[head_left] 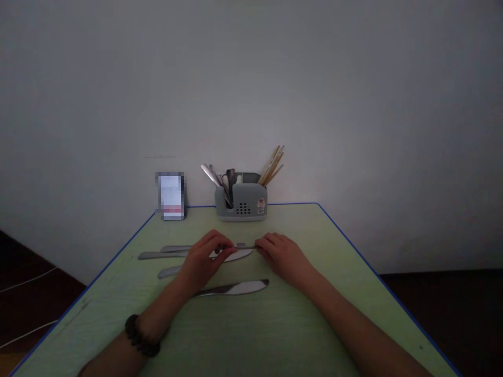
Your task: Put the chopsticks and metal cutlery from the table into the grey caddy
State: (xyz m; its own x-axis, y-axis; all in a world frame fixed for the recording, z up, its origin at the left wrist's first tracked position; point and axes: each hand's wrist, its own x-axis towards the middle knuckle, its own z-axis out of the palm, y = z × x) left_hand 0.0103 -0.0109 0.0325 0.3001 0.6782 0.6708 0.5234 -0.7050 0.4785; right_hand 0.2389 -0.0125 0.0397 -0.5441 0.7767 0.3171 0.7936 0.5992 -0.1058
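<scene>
My left hand (204,257) and my right hand (286,257) face each other over the table, fingers closed in pinches. Between their fingertips runs a thin metal piece of cutlery (245,247), seen nearly edge-on, its kind unclear. Below it, a knife blade (240,255) shows beside my left fingers. Several metal handles, among them a long silver handle (151,255) and a shorter-looking handle (168,273), stick out to the left from behind my left hand. Nearer to me lies a table knife (245,287), blade pointing right, its handle end hidden by my left wrist.
A grey cutlery holder (251,201) stands at the table's back edge, with metal cutlery (212,175) on its left and chopsticks (272,166) on its right. Left of it a phone (172,196) with a lit screen leans upright. Behind rises a plain wall (251,94). Blue edging borders the green table (255,335).
</scene>
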